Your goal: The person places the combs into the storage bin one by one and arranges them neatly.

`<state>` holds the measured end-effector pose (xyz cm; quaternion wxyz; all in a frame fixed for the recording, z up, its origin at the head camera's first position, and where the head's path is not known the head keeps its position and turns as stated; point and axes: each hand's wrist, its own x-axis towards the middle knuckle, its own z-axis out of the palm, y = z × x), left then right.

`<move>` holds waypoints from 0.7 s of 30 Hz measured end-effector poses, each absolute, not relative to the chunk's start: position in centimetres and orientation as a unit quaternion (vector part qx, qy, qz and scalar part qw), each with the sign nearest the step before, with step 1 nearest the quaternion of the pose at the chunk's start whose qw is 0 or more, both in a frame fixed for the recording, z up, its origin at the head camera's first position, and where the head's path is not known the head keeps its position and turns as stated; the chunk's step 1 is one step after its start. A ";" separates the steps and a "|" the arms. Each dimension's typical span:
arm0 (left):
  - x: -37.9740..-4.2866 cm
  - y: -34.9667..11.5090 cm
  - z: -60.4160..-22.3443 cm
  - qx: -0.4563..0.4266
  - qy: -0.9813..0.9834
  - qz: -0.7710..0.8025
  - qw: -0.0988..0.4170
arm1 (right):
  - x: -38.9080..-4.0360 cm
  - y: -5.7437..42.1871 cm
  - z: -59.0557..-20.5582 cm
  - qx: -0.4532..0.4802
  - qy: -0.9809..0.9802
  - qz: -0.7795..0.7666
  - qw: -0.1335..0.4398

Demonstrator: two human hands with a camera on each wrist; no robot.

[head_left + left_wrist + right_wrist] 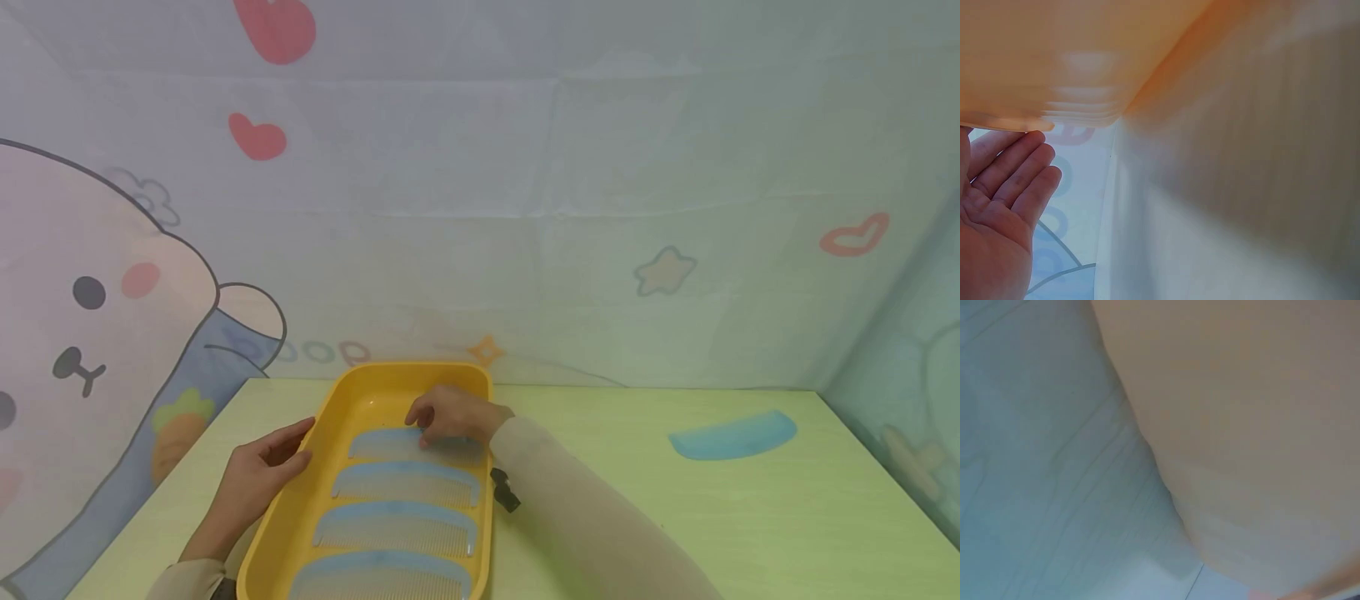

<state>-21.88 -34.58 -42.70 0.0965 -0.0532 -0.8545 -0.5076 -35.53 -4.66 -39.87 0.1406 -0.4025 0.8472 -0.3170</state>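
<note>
1. The tray (330,417) sits on the table (615,508), toward its left side.
2. Four combs lie in the tray in a row (front to back), the rearmost comb (390,443) farthest in.
3. A lone comb (733,437) lies on the table, well to the tray's right.

The right hand (450,417) rests fingertips on the farthest of four blue combs (408,443) lying in a yellow tray (360,392). The left hand (258,475) touches the tray's left rim. Well to the right of the right hand, another blue comb (733,436) lies on the table (675,517).
</note>
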 end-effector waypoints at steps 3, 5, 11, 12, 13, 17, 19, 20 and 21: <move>-21.9 -34.6 -42.7 -0.056 -0.854 -0.508 0.099 | -35.4 -4.7 -39.8 -0.393 0.844 -0.339 0.135; -21.9 -34.6 -42.8 -0.057 -0.854 -0.508 0.101 | -35.3 -4.6 -39.9 -0.383 0.839 -0.364 0.130; -21.9 -34.5 -42.8 -0.052 -0.860 -0.498 0.099 | -34.6 -3.9 -39.4 -0.365 0.808 -0.449 0.112; -21.9 -34.6 -42.8 -0.052 -0.860 -0.497 0.099 | -34.4 -3.8 -39.2 -0.367 0.804 -0.456 0.105; -21.9 -34.6 -42.8 -0.052 -0.860 -0.498 0.100 | -34.3 -3.6 -39.1 -0.371 0.802 -0.459 0.095; -21.9 -34.6 -42.7 -0.058 -0.857 -0.501 0.105 | -33.6 -2.3 -38.2 -0.379 0.802 -0.459 0.043; -21.9 -34.6 -42.7 -0.062 -0.857 -0.500 0.106 | -33.2 -1.4 -37.8 -0.374 0.802 -0.466 0.023; -21.9 -34.6 -42.7 -0.063 -0.858 -0.498 0.107 | -33.0 -0.9 -37.7 -0.371 0.800 -0.471 0.015; -21.9 -34.6 -42.7 -0.064 -0.859 -0.496 0.108 | -32.9 -0.4 -37.6 -0.368 0.798 -0.477 0.008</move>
